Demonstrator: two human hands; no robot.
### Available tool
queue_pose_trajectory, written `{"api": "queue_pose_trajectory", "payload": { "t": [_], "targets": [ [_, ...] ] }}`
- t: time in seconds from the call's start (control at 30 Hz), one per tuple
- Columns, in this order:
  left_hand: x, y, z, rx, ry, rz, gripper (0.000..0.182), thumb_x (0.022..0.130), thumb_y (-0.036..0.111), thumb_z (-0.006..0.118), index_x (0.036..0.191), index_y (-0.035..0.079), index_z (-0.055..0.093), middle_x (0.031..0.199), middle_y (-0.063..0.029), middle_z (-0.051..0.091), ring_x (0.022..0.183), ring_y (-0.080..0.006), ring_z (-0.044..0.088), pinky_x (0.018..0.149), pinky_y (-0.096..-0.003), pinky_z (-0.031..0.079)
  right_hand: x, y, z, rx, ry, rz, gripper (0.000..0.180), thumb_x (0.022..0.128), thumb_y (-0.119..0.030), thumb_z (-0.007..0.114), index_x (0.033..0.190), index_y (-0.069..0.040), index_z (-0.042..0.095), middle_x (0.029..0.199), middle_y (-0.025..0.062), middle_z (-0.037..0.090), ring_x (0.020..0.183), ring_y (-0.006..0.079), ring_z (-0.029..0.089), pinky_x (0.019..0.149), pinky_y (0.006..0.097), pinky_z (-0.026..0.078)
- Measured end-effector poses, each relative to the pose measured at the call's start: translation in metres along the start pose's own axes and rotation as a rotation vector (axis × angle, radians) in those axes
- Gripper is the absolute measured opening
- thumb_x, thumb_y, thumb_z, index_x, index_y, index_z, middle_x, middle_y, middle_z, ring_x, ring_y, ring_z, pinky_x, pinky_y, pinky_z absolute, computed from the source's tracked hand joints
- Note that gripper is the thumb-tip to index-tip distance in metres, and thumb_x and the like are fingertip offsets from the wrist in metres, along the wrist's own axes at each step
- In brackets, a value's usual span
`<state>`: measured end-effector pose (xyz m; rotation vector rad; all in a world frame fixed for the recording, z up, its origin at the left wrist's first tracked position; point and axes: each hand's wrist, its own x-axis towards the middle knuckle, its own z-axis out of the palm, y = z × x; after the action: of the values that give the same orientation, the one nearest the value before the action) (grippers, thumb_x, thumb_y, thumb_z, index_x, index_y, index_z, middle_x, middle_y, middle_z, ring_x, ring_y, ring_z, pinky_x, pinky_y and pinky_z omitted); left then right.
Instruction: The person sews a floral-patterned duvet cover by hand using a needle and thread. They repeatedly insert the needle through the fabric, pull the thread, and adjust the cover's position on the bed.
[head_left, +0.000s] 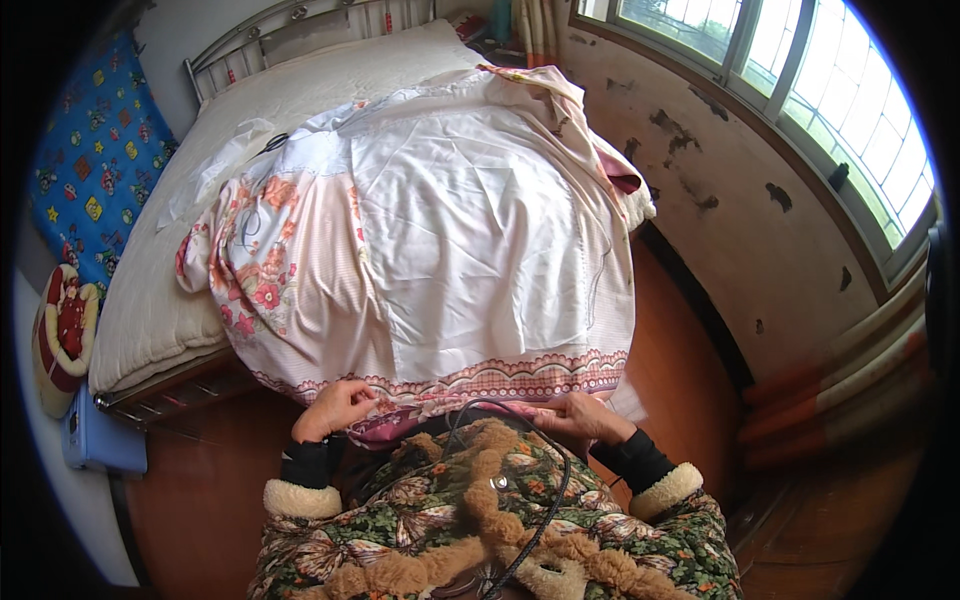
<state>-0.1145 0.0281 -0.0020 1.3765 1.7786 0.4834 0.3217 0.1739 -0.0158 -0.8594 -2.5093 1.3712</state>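
Note:
A large floral fabric cover (465, 232) with a white middle panel is spread over the foot of the bed and hangs towards me. My right hand (585, 416) grips its folded near edge, fingers closed on the pink cloth. At the same edge, my left hand (335, 409) has its thumb and fingers bent together against the cloth; whether it pinches the fabric is hard to see. Black-handled scissors (272, 144) lie on the cover's far left part, beside a crumpled white cloth (217, 165).
The bed's mattress (172, 300) has a metal headboard (262, 45). A blue storage box (105, 435) and a red and cream cushioned item (66, 337) stand at the left. A peeling wall (697, 165) and a curtain (840, 382) border the right side. A dark cable hangs over my front.

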Motion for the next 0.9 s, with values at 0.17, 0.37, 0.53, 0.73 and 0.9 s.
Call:
{"api": "queue_pose_trajectory", "payload": {
  "t": [0.17,0.37,0.53,0.73,0.9],
  "targets": [
    [0.074,-0.003,0.015,-0.019,0.359,0.149,0.028,0.09,0.023,0.065,0.099,-0.004,0.064,0.071,-0.0066,0.064,0.064,-0.0136,0.06,0.06,-0.0286,0.048,0.027,0.066,-0.026,0.202,0.778,0.426,0.037,0.094,-0.034,0.06,0.095,0.002,0.069,0.069,0.0073,0.065,0.066,0.016,0.061,0.062,0.033,0.049],
    [0.104,-0.024,0.054,-0.095,0.437,0.0,0.043,0.087,0.038,0.069,0.087,-0.004,0.062,0.067,-0.0131,0.064,0.055,-0.0198,0.057,0.054,-0.035,0.046,0.054,0.127,-0.015,0.549,0.827,0.498,0.053,0.089,-0.04,0.069,0.115,0.005,0.058,0.09,0.0071,0.064,0.077,0.0126,0.057,0.067,0.0267,0.046],
    [0.099,-0.023,0.062,-0.021,0.419,0.009,0.037,0.084,0.033,0.072,0.075,-0.002,0.062,0.058,-0.0118,0.059,0.05,-0.0185,0.052,0.052,-0.0348,0.042,0.061,0.128,-0.012,0.689,0.866,0.417,0.017,0.088,-0.012,0.071,0.085,-0.004,0.057,0.07,0.0001,0.057,0.056,0.006,0.049,0.047,0.0225,0.04],
    [0.101,-0.025,0.066,-0.23,0.42,0.029,0.033,0.087,0.02,0.069,0.068,-0.003,0.055,0.051,-0.0015,0.046,0.053,-0.0052,0.039,0.048,-0.0302,0.034,0.056,0.128,-0.018,0.522,0.9,0.403,0.021,0.09,-0.01,0.066,0.074,-0.006,0.054,0.062,-0.0027,0.052,0.054,0.0049,0.047,0.048,0.0215,0.038],
    [0.093,-0.023,0.061,-0.442,0.351,0.063,0.029,0.091,0.015,0.066,0.07,-0.002,0.057,0.059,0.0067,0.048,0.056,-0.0023,0.038,0.048,-0.0253,0.033,0.043,0.122,-0.027,0.547,1.12,0.368,0.018,0.093,-0.013,0.062,0.078,-0.006,0.057,0.07,-0.0057,0.052,0.06,0.004,0.044,0.054,0.021,0.037]
  ]
}}
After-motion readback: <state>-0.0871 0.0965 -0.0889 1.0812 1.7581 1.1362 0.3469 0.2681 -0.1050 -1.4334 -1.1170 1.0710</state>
